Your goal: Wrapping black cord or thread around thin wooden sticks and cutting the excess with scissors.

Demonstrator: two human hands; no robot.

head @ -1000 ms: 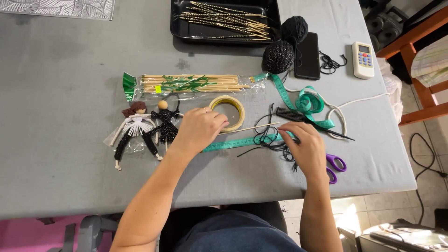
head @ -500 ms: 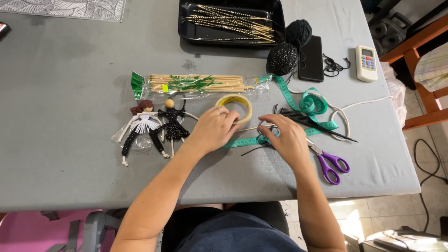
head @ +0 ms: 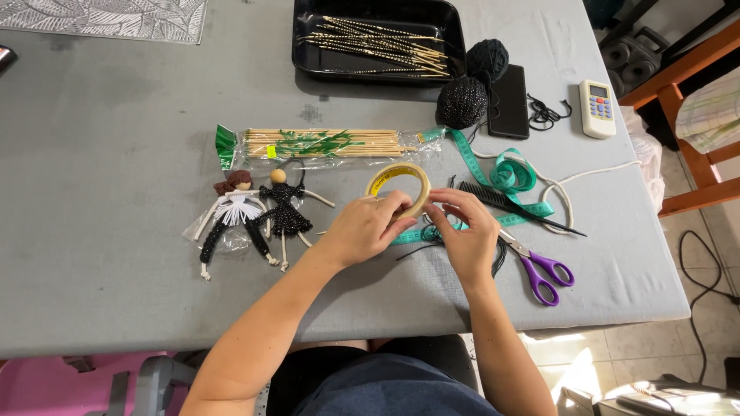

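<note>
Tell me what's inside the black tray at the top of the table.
The black tray holds a loose pile of thin sticks, pale with dark wrapping, lying across each other. Whatever lies beneath the pile is covered.

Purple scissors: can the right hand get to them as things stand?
Probably yes. The purple scissors lie flat just right of the right hand, handles outward, with nothing between them; only the black comb lies nearby.

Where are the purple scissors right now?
In the head view, the purple scissors lie on the grey table, just right of the right hand, below the black comb and green measuring tape.
</note>
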